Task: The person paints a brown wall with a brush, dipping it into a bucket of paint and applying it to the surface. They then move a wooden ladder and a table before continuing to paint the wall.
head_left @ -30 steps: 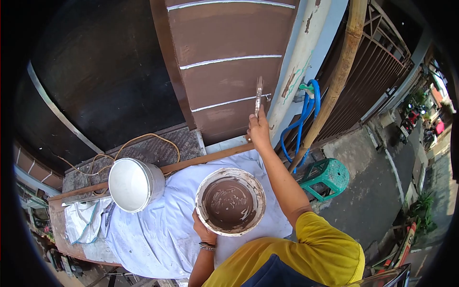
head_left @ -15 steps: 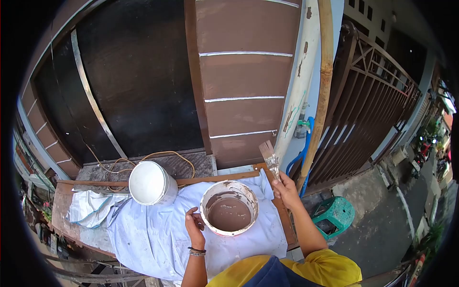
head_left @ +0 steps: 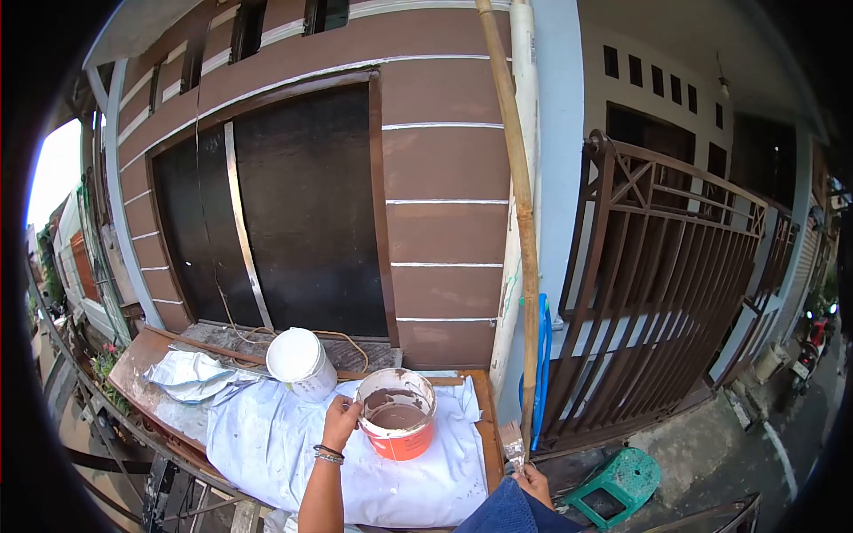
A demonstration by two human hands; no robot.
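My left hand [head_left: 339,423] is closed on the left rim of an orange-red paint bucket [head_left: 402,446]. Brown paint lies inside it, and smears cover its pale inner wall. Low on the right, my right hand [head_left: 534,487] grips a paintbrush [head_left: 513,444] by the handle, bristles upward and coated with brownish paint. The brush is apart from the bucket, to its right. Under the bucket spreads a white sheet [head_left: 267,444] on a wooden table. Behind my left hand stands a white bucket [head_left: 298,360].
Ahead rises a brown wall [head_left: 444,164] with white lines beside a dark panel [head_left: 306,204]. A bamboo pole [head_left: 522,240] and a white pipe [head_left: 513,338] stand upright at its right. A green stool [head_left: 613,484] and a brown metal gate [head_left: 662,293] are on the right.
My view has tilted upward, showing more wall and gate. My left hand has gone from beside the bucket to its rim. The right hand has lowered the brush toward my body.
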